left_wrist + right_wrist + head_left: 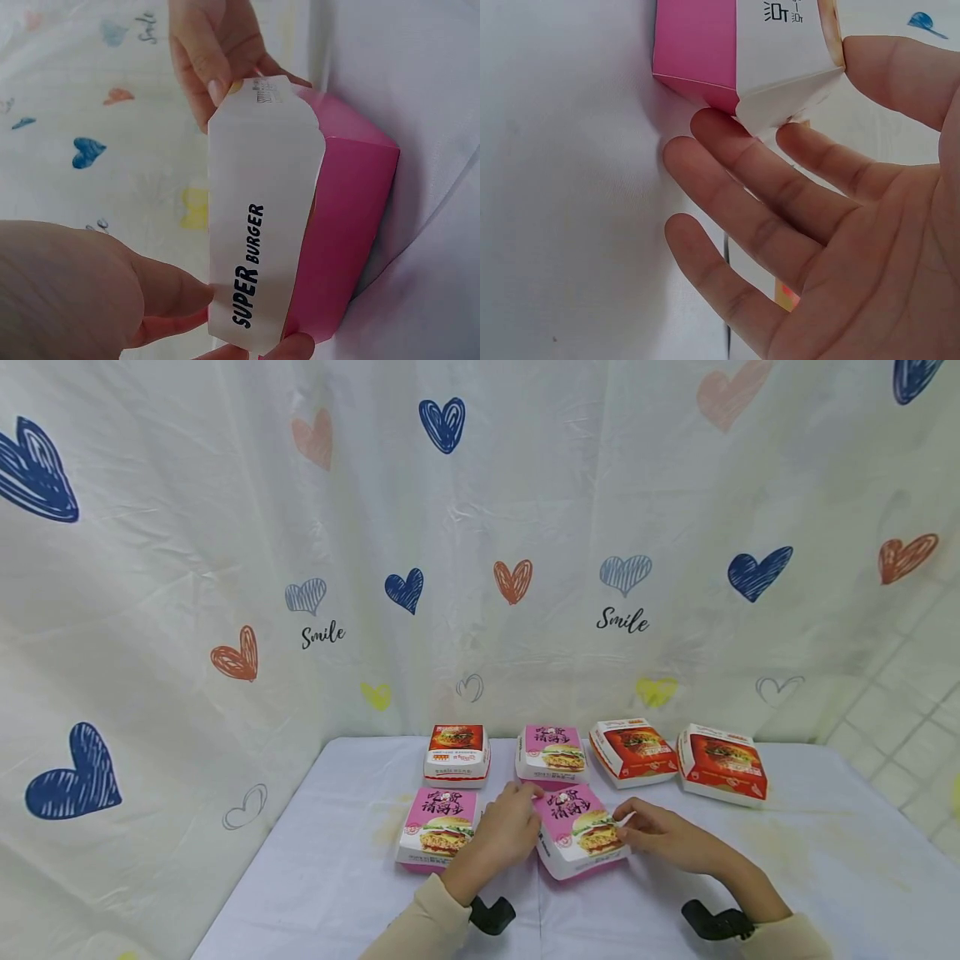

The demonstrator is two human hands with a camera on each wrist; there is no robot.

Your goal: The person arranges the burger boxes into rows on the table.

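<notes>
Between both hands is a pink-and-white burger box (581, 831) with its lid closed and a burger picture on top. My left hand (508, 828) grips its far left corner; in the left wrist view, the thumb (176, 291) lies along the lid edge and fingertips reach the pink base. At the right side, my right hand (667, 835) pinches the lid's corner between thumb (892, 75) and index finger, its other fingers spread below. "SUPER BURGER" is printed on the white lid side (259, 217).
Another pink burger box (438, 827) sits left of the left hand. Behind stand a red burger box (457, 758), a pink one (551, 756), and two more red ones (633, 753), (723, 764). A white cloth covers the table (315, 860); a heart-print curtain (555, 652) hangs behind.
</notes>
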